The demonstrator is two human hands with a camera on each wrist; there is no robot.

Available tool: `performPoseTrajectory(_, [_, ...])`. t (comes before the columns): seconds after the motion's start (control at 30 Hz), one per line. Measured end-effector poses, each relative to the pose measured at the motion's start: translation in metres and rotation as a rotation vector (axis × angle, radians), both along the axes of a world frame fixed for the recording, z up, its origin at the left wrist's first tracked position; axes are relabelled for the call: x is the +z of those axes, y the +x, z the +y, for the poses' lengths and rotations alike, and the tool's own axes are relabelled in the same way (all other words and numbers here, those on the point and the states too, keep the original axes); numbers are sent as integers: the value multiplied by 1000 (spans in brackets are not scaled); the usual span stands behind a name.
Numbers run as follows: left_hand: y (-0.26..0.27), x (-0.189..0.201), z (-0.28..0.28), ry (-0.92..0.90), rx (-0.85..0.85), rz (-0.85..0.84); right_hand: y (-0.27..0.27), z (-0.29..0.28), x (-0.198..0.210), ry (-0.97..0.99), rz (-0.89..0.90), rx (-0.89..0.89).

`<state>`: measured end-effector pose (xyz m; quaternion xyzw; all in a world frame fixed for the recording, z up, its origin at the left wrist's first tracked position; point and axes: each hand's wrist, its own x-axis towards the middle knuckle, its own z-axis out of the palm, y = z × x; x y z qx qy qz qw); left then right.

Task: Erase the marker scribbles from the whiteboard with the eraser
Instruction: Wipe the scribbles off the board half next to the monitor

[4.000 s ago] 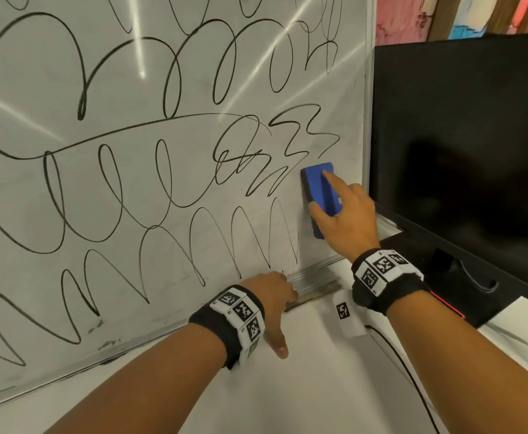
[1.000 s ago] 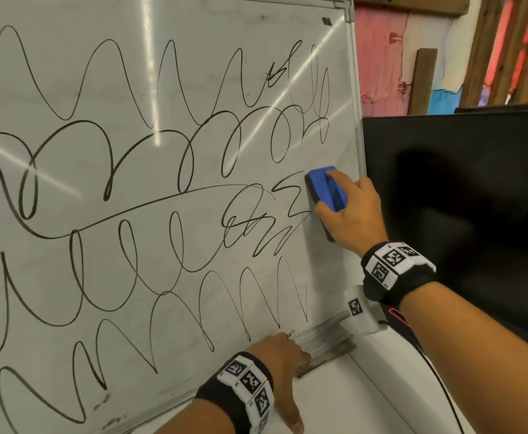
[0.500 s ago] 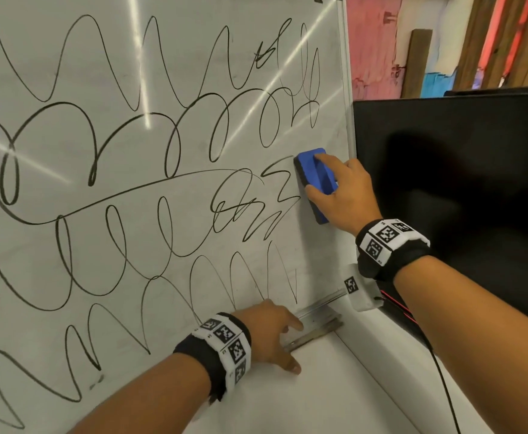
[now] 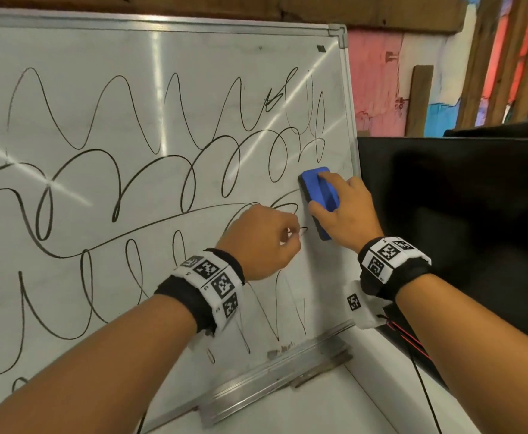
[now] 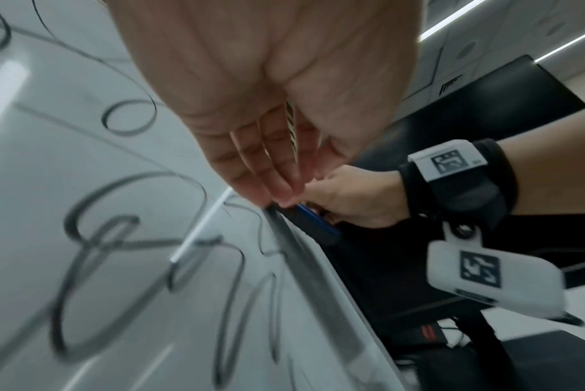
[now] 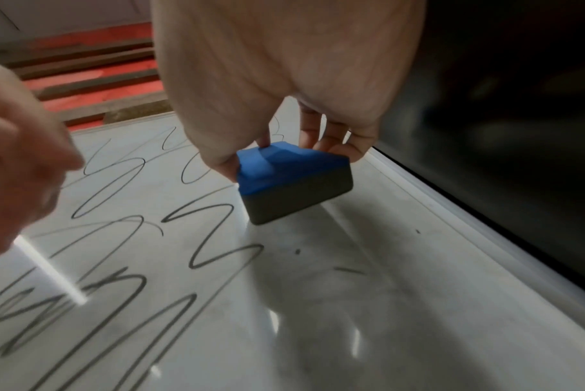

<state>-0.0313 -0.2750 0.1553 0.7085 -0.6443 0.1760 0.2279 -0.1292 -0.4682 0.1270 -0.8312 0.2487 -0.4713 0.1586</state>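
Note:
The whiteboard [image 4: 131, 104] leans upright, covered in black marker scribbles [image 4: 193, 170]. A blue eraser [image 4: 319, 192] with a dark felt pad lies flat against the board near its right edge. My right hand [image 4: 344, 214] grips it, thumb on one side and fingers on the other; the right wrist view shows the eraser [image 6: 291, 180] the same way. Below the eraser the board's right strip [image 4: 325, 277] is wiped. My left hand [image 4: 265, 242] hovers in front of the board just left of the eraser. Its fingers [image 5: 268, 182] are held together and hold nothing.
A black monitor [image 4: 459, 230] stands right against the board's right frame. A metal tray rail [image 4: 281, 368] runs along the board's foot on the white table [image 4: 319, 408]. A thin cable [image 4: 422, 371] hangs from my right wrist. Wooden planks [image 4: 419, 98] lean behind.
My left hand has left the tray rail and risen to just left of the eraser. My right hand has slid the eraser up the board's right edge.

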Motion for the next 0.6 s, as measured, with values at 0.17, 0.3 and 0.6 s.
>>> performPoseTrajectory(0.17, [16, 69, 4, -233, 106, -163, 2, 0, 9, 16, -8, 12])
performPoseTrajectory(0.3, [37, 121, 1, -259, 231, -300, -6, -5, -10, 59, 24, 31])
performPoseTrajectory(0.6, [73, 165, -18, -281, 399, -492, 4, -17, 32, 25, -72, 42])
